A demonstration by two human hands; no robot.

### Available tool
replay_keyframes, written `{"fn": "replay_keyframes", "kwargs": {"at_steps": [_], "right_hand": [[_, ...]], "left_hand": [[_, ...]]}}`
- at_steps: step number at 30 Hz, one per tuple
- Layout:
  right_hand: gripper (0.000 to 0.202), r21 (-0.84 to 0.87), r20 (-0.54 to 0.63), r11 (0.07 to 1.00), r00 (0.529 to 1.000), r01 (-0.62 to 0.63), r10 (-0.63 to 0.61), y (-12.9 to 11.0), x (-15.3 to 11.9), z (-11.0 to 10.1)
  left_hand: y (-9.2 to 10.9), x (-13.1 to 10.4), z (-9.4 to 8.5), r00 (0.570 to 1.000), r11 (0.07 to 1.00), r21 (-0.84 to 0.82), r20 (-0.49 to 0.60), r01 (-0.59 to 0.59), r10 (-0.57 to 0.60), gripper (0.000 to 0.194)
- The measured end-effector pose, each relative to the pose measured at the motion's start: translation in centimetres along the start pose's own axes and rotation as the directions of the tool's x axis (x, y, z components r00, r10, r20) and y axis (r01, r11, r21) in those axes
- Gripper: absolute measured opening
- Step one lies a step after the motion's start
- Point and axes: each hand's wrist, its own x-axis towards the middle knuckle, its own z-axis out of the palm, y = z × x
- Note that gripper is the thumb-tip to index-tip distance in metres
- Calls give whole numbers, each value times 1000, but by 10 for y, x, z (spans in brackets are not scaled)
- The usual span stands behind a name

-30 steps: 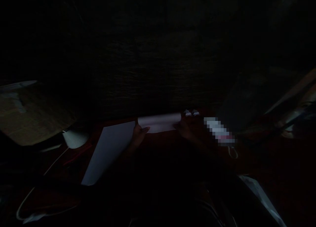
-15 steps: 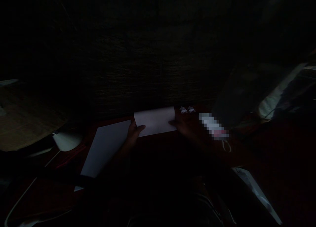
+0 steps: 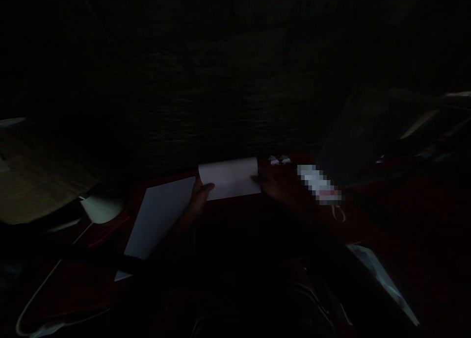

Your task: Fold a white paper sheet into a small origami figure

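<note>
The scene is very dark. A white sheet of paper (image 3: 231,181), bent over along its far edge, is held between both hands. My left hand (image 3: 199,196) grips its left side, with the thumb on top of the paper. On the right side, my right hand (image 3: 268,185) holds it the same way, thumb on the surface. The fingers beneath the paper are hidden. Beside my left forearm lies a larger stack or sheet of white paper (image 3: 158,215), partly covered by the arm.
Two small folded paper pieces (image 3: 279,160) lie beyond my right hand. Right of them is a blurred-out pale object (image 3: 318,183) with a loop of cord. A white cone-like object (image 3: 101,209) and a cable (image 3: 40,289) are at the left.
The held paper and both hands have shifted very slightly up and left in the view. A pale shape at the far right has shrunk from sight. The grip looks the same.
</note>
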Motion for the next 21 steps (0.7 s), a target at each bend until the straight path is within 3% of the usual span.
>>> {"fn": "replay_keyframes", "kwargs": {"at_steps": [10,21], "right_hand": [[41,-37,-26,999,999,35,-36,2,2,1],[41,-45,-44,996,996,71,-73,6,2,3]], "left_hand": [[-3,1,1,998,998,11,-20,-67,67,59],[-3,-1,1,999,999,16,-29,-37,37,45]]}}
